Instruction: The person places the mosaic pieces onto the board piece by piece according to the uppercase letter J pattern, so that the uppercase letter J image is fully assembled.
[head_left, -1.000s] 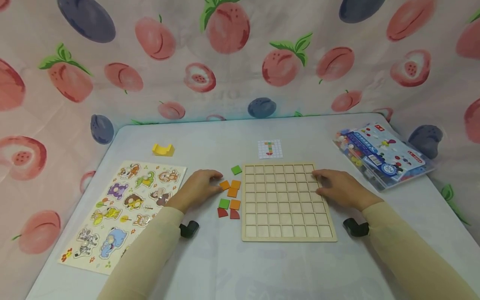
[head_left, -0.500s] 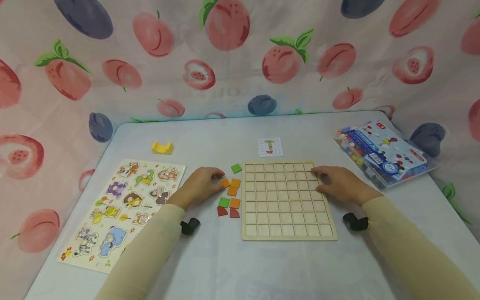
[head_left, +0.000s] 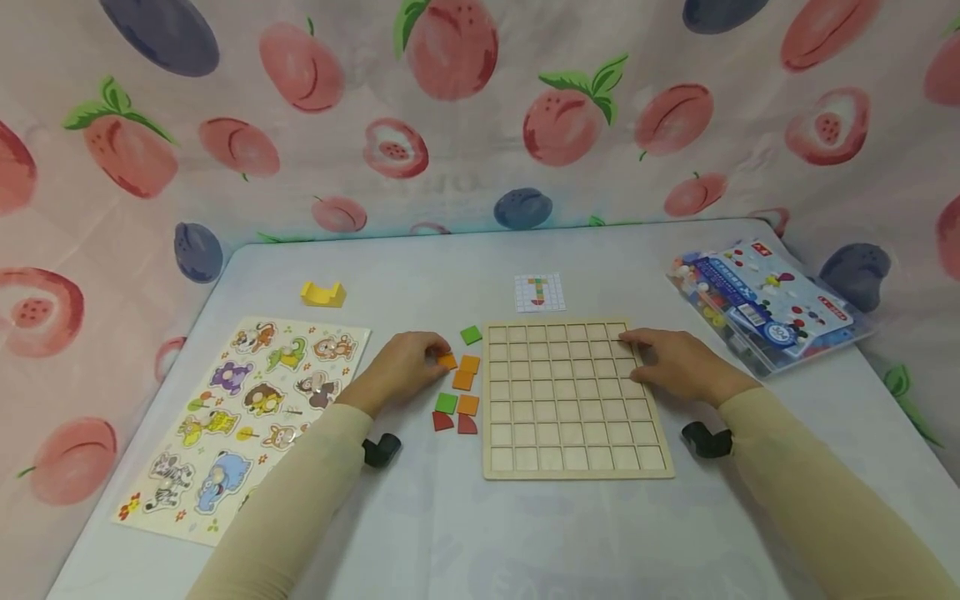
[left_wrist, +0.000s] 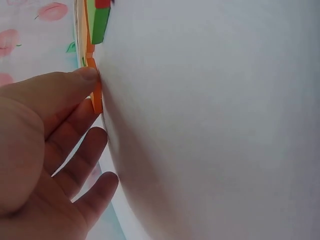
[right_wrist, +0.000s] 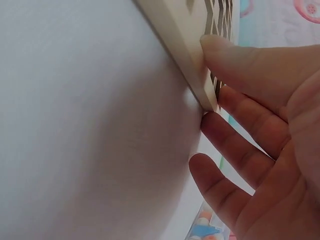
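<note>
My left hand (head_left: 405,368) is at the left of the loose tiles, its thumb and forefinger pinching an orange square tile (left_wrist: 94,90) by the edges. The other fingers of that hand spread loosely near the tabletop. Beside it lie more flat tiles: orange squares (head_left: 468,405), green squares (head_left: 446,403) and two red quarter-rounds (head_left: 443,421). A wooden grid board (head_left: 577,476) lies to their right, its square cells bare. My right hand (head_left: 682,362) rests at the board's right edge, thumb on the rim and the fingers relaxed near the far corner in the right wrist view.
Behind the board lies a small pattern card (head_left: 551,302) with a coloured shape on a grid. An animal peg puzzle (head_left: 300,385) is at the left, with a yellow block (head_left: 323,295) behind it. A clear plastic case (head_left: 772,308) of colourful pieces stands back right.
The left hand's fingers have closed in over the orange tile, which now shows less and sits slightly farther back. The right hand stays at the board's edge; the view has shifted slightly.
</note>
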